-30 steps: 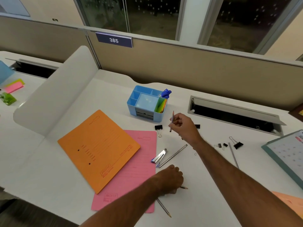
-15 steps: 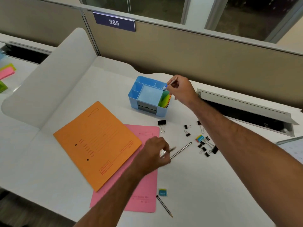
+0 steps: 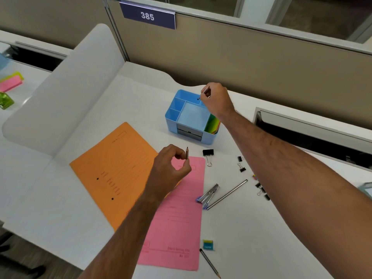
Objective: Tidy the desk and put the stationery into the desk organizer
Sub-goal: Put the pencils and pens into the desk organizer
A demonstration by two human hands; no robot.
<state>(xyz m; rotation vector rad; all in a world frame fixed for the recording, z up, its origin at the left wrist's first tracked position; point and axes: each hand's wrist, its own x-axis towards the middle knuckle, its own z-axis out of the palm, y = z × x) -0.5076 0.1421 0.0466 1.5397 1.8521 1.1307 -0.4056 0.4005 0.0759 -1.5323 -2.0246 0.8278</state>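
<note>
The blue desk organizer [image 3: 192, 117] stands at the far centre of the tabletop [image 3: 261, 238]. My right hand [image 3: 216, 100] pinches a pencil [image 3: 203, 93] above its far right compartment, tip down. My left hand [image 3: 171, 168] pinches a second, short pencil [image 3: 187, 153] upright over the pink folder [image 3: 179, 218]. I judge the step as insertion: keep the pencil vertical, lower the tip inside the wall, then release. Counted: two folders, the orange folder [image 3: 112, 170] over the pink; one stapler [image 3: 208, 194]; one metal rod [image 3: 227, 194]; one loose pencil [image 3: 210, 263]; one large binder clip [image 3: 208, 153], several small.
</note>
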